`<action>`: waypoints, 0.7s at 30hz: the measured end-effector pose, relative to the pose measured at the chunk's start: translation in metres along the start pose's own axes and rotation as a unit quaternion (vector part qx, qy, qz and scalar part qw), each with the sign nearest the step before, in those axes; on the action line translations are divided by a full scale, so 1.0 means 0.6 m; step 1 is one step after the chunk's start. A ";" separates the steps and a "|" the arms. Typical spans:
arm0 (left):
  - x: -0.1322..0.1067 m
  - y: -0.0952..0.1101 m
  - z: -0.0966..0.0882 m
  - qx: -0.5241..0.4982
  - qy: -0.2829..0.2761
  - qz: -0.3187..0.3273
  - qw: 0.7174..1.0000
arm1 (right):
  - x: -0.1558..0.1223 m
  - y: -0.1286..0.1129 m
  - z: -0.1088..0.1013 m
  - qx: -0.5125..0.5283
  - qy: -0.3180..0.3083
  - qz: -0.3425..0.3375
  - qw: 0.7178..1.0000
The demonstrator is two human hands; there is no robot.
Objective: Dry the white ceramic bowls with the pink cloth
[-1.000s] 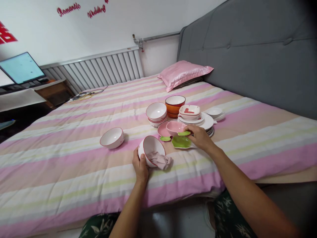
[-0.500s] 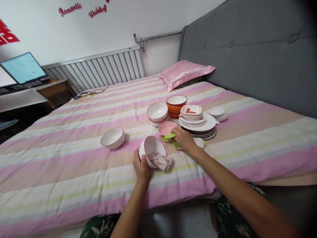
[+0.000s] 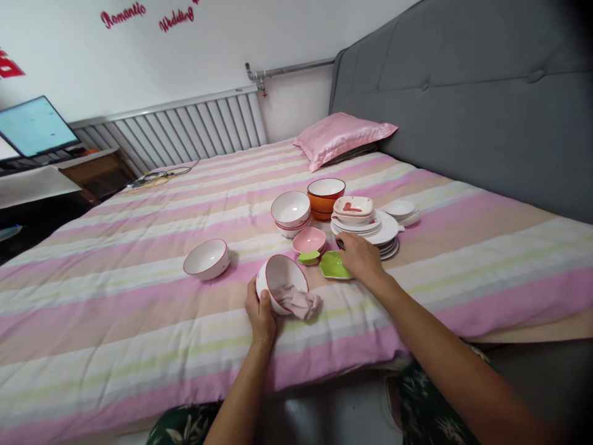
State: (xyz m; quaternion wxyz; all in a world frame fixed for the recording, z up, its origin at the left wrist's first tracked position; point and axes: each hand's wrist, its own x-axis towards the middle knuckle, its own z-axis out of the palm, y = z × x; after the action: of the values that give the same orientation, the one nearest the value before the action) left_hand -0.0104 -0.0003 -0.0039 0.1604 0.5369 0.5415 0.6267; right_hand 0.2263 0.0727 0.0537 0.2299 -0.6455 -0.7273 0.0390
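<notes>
My left hand point(image 3: 260, 312) is wrapped around the outer side of a white bowl point(image 3: 285, 275) with a red rim, tilted towards the right. A crumpled pale pink cloth point(image 3: 299, 301) lies in the bowl and hangs over its rim. My right hand point(image 3: 364, 258) is over a green leaf-shaped dish point(image 3: 334, 266), at the front of a stack of plates point(image 3: 386, 232). Its fingers look loosely bent, with nothing visible in them; their undersides are hidden. Left of it sits a pink bowl point(image 3: 309, 240) with a green leaf-shaped handle point(image 3: 308, 257).
A red-rimmed bowl point(image 3: 207, 259) lies tilted on the left. Behind stand stacked white bowls point(image 3: 290, 210), orange bowls point(image 3: 325, 199), heart-marked square dishes point(image 3: 353, 207) and small white dishes point(image 3: 401, 210). A pink pillow point(image 3: 345, 137) lies near the grey headboard point(image 3: 454, 105) on the striped bedspread point(image 3: 139, 296).
My right hand has let go of the pink bowl's green handle and moved right, over the green dish. My left hand still holds the white bowl with the cloth in it.
</notes>
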 end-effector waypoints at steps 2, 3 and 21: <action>0.001 0.002 0.000 0.001 -0.001 -0.002 1.000 | -0.005 0.014 -0.005 -0.020 -0.005 0.036 0.999; 0.001 0.002 0.000 0.003 -0.002 -0.003 1.000 | -0.008 0.019 -0.005 -0.025 -0.008 0.045 0.999; 0.005 -0.003 0.001 0.009 0.001 -0.002 1.000 | -0.021 0.037 -0.020 -0.061 -0.059 0.190 0.978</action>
State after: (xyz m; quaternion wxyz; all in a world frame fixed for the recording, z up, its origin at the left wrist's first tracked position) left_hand -0.0119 0.0030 -0.0041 0.1565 0.5361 0.5484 0.6224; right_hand 0.2521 0.0616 0.0528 0.1352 -0.7814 -0.6044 0.0762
